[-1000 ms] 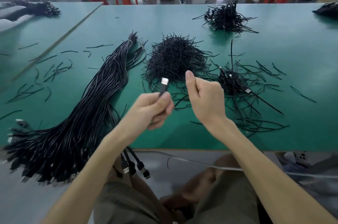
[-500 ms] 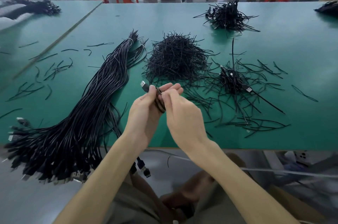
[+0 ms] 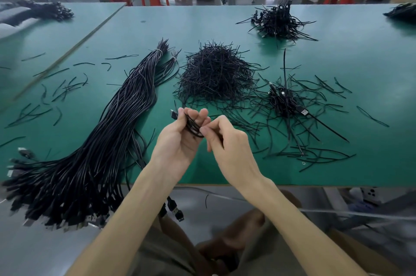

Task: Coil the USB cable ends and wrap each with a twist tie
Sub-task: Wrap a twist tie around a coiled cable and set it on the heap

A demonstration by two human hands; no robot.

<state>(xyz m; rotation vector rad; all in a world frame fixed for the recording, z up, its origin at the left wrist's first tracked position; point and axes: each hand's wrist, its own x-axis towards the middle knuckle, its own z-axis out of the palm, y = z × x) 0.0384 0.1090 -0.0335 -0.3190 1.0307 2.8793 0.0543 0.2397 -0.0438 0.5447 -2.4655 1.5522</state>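
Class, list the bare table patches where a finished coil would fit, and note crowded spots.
Bare: the table beyond the twist-tie heap, left of the far cable pile; also its right end. Crowded: round the coiled cables and the long bundle.

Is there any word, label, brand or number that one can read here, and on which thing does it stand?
None can be read.
The plug of the coiled cable in the left hand: too small and blurred.
The USB plug lying on the green table: no legible mark.

Matt green table (image 3: 202, 28), glossy black plastic-sheathed cable bundle (image 3: 108, 140)
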